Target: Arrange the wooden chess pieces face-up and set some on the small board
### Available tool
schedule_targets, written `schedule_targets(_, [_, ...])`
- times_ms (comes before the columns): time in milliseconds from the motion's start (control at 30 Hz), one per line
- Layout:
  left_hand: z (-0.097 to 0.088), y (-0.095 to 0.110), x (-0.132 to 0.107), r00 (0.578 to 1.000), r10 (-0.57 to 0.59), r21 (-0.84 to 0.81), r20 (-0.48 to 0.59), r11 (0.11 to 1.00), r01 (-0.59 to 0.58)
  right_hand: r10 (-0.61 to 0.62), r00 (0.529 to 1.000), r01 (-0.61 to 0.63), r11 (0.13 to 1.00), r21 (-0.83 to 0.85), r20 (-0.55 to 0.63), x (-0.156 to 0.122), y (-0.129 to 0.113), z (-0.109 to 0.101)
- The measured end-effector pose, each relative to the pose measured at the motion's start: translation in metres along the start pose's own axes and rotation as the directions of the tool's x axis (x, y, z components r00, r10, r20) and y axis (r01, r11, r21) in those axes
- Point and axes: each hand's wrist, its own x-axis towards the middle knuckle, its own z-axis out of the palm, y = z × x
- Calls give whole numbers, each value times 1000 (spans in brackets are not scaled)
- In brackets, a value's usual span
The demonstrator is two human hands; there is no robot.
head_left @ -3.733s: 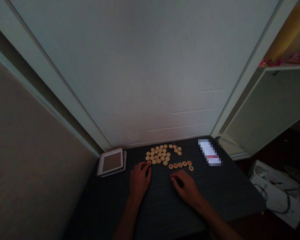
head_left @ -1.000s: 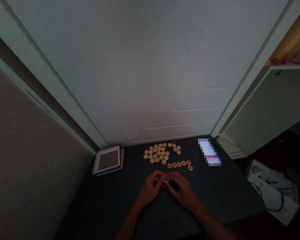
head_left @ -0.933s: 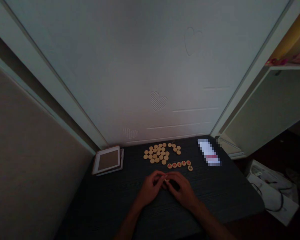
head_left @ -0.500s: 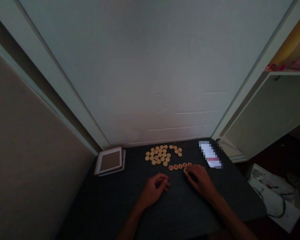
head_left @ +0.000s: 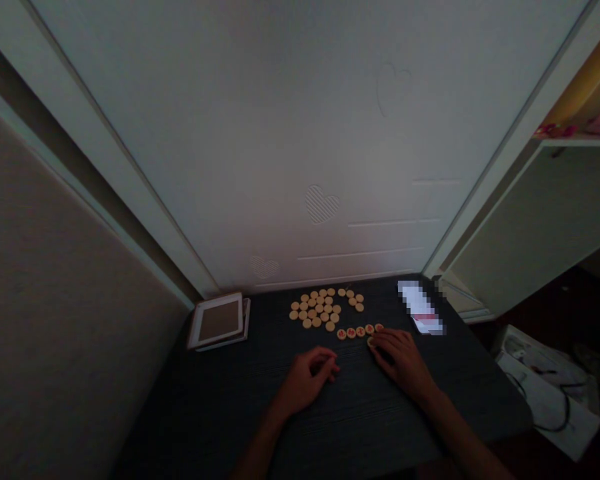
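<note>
My right hand (head_left: 403, 360) has its fingers and thumb closed on a round wooden xiangqi piece (head_left: 371, 342), partly hidden under the fingertips. Just behind it runs a row of several xiangqi pieces with red characters (head_left: 351, 333); the rightmost lies close to the fingers. To the left, my left hand (head_left: 310, 377) rests low over the dark table with its fingers curled toward the thumb, and nothing shows in them. Behind it spreads a loose group of pale round pieces (head_left: 320, 309), with no marks visible on their upper faces. A smaller cluster (head_left: 353, 302) sits to their right.
A shallow framed box or tray (head_left: 193, 328) lies at the dark table's (head_left: 215, 400) back left. At the back right is a phone (head_left: 420, 308) with a lit, blurred screen. A white panel (head_left: 260, 200) rises behind the table. A white bag (head_left: 545, 400) stands beyond the right edge.
Both hands stay almost in place. The view has shifted slightly, and the pieces lie as before.
</note>
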Motion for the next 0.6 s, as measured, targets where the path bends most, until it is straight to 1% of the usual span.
schedule_targets(233, [0, 3, 0, 1000, 6, 19, 7, 1000, -6, 2, 1000, -2, 1000, 3, 5, -3, 3, 4])
schedule_targets(600, [0, 2, 0, 1000, 0, 20, 8, 1000, 0, 6, 1000, -6, 1000, 8, -14, -1, 3, 4])
